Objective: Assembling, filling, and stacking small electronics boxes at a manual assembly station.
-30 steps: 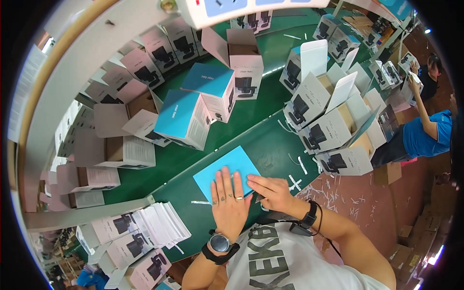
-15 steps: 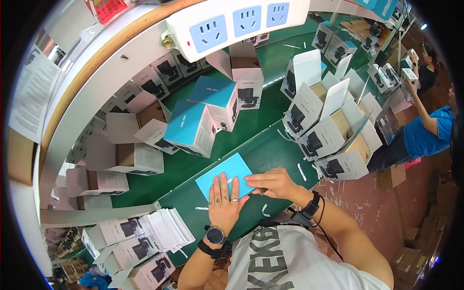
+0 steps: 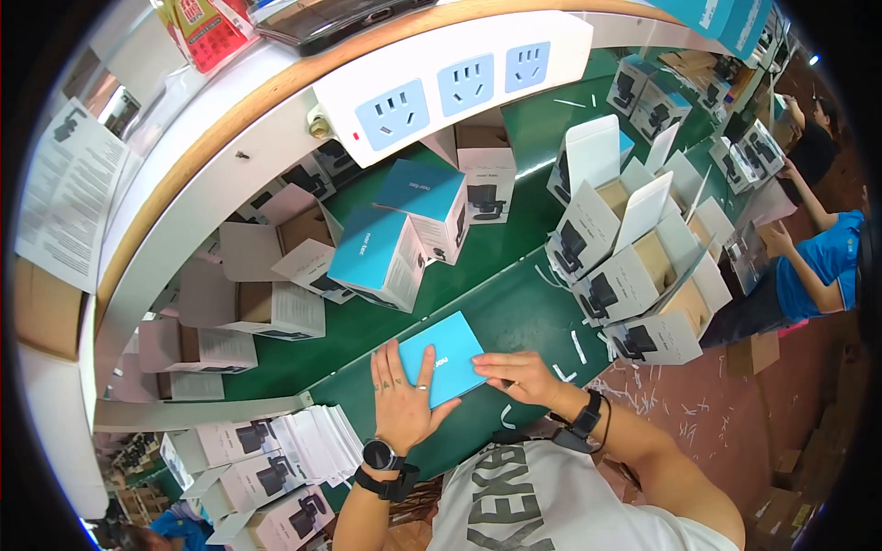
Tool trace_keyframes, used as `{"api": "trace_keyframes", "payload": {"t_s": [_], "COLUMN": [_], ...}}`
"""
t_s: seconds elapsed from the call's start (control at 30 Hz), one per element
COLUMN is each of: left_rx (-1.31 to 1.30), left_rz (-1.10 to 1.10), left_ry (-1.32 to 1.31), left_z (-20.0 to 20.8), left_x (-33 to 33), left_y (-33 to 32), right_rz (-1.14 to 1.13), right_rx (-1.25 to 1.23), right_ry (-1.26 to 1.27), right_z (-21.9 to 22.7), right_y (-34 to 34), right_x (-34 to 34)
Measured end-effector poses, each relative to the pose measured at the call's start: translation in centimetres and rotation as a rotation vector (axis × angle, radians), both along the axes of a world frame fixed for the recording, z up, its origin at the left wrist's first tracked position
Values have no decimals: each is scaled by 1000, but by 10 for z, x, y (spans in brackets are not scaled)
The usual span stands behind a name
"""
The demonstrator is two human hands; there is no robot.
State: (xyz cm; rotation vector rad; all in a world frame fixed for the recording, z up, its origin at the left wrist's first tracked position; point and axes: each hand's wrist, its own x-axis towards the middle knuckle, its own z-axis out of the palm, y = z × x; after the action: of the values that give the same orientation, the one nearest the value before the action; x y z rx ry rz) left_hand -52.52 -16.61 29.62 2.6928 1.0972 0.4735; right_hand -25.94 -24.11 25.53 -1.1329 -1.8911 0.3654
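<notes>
A carton with a bright blue face (image 3: 450, 349) and small white print lies before me on the green bench; its sides are hidden. My left hand (image 3: 402, 395) is open, fingers apart, along its left edge, with the thumb and a finger over the blue face. At the right edge, my right hand (image 3: 519, 375) is closed, fingertips pinching the border; whether a small strip is also between them is hidden. Two blue-topped white cartons (image 3: 381, 257) stand farther back.
Open white cartons (image 3: 634, 266) cluster at the right, with more (image 3: 276, 308) at the left. A stack of white leaflets (image 3: 322, 445) sits lower left. A power strip (image 3: 450, 87) crosses the top. Paper strips (image 3: 578, 347) litter the bench. A co-worker (image 3: 818, 266) stands far right.
My left hand has shifted left from the middle of the blue face toward its edge, fingers more spread. The right hand stays at the right edge. The view has shifted slightly.
</notes>
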Motion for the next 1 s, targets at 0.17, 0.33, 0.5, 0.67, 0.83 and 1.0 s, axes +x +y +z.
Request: {"api": "trace_keyframes", "payload": {"t_s": [0.17, 0.33, 0.5, 0.67, 0.83, 1.0], "left_rx": [-43, 39, 23, 25, -93, -12], "left_rz": [-8, 131, -32, -20, -3, -92], "left_ry": [123, -216, -33, 37, 36, 18], "left_z": [22, 78, 29, 14, 21, 25], "left_x": [-1, 39, 96, 87, 5, -19], "left_y": [1, -1, -15, -11, 9, 20], "right_rz": [-138, -373, -594, -481, -82, 142], "right_rx": [-239, -340, -576, -245, -128, -230], "right_ry": [466, 795, 1151, 559, 154, 45], "right_z": [10, 3, -25, -14, 30, 48], "right_y": [16, 29, 22, 3, 2, 36], "right_x": [2, -11, 2, -2, -35, -13]}}
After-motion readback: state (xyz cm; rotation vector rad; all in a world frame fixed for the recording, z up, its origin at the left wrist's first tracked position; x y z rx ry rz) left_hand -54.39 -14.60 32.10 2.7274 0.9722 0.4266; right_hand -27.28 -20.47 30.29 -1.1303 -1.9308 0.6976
